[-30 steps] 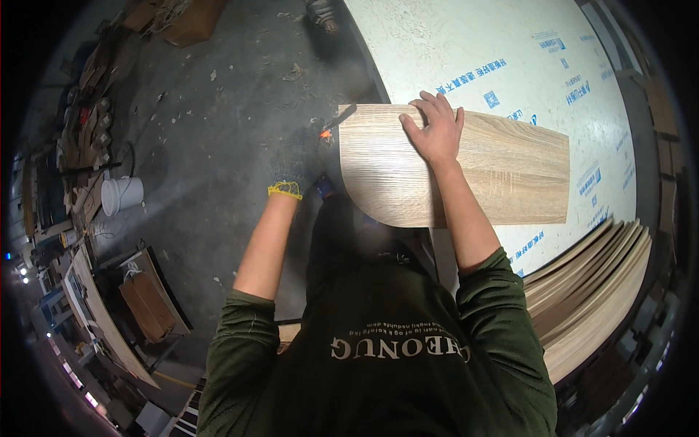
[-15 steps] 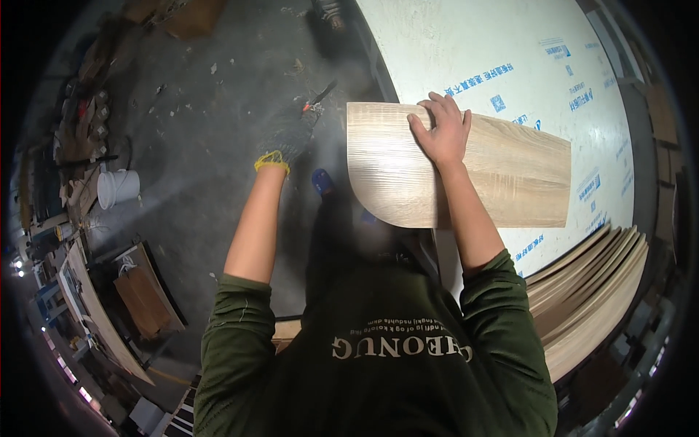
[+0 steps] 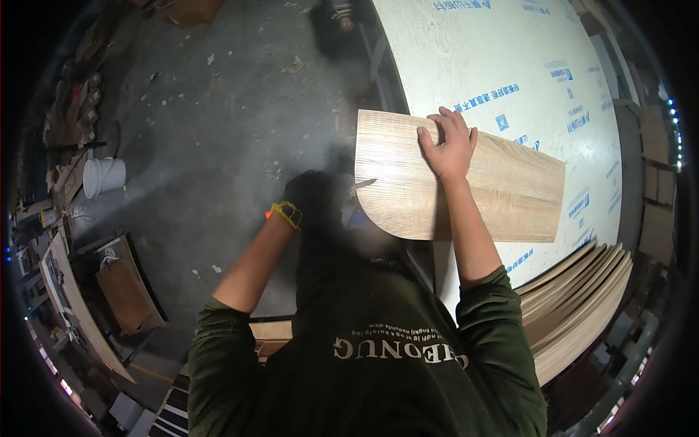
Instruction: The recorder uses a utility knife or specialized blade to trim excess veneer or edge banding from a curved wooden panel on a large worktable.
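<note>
A wood-grain board (image 3: 502, 186) with one rounded corner overhangs the left side of a white printed sheet. My bare right hand (image 3: 453, 149) lies on it near its far edge, fingers spread and pressing flat. My left hand (image 3: 314, 191) wears a dark glove with a yellow cuff and is low beside the board's left end. It is closed on a narrow-bladed hand tool (image 3: 366, 183), whose tip reaches over the board's left edge just above the rounded corner. Most of the handle is hidden by the dark glove, and an orange bit shows near the wrist.
Under the board, the white sheet (image 3: 480, 44) bears blue printing. Several wood-grain boards (image 3: 582, 313) are stacked at the near right. A white bucket (image 3: 104, 177) and a brown cardboard piece (image 3: 127, 295) stand at the left. Small scraps dot the grey floor (image 3: 218, 116).
My left hand has come down and nearer to me with the tool, whose blade now lies across the board's left edge. My right hand stays on the board.
</note>
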A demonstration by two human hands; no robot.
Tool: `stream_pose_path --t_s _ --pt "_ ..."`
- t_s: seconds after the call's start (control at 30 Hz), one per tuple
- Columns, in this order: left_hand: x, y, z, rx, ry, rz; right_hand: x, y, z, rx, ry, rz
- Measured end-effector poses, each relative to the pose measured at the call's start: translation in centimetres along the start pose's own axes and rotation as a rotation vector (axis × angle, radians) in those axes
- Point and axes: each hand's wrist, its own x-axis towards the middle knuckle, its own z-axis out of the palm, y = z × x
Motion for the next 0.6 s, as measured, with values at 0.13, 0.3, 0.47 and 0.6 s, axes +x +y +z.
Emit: stream_pose_path --t_s 0.13,0.3,0.47,0.6 --pt "4.1 -5.2 -1.1 0.114 0.340 0.264 0.1 -0.7 -0.1 0.024 -0.023 0.015" --pt "7.6 -9.1 -2.8 -0.039 0.495 0.277 0.2 -0.8 0.0 0.035 -0.026 0.007" --pt "5.2 -3.4 -5.4 -0.022 -0.036 0.175 0.0 -0.5 -0.1 0.016 -0.008 0.018" --pt "7.6 -5.9 -4.7 0.616 0.177 0.213 0.0 -0.8 -0.1 0.006 -0.012 0.007"
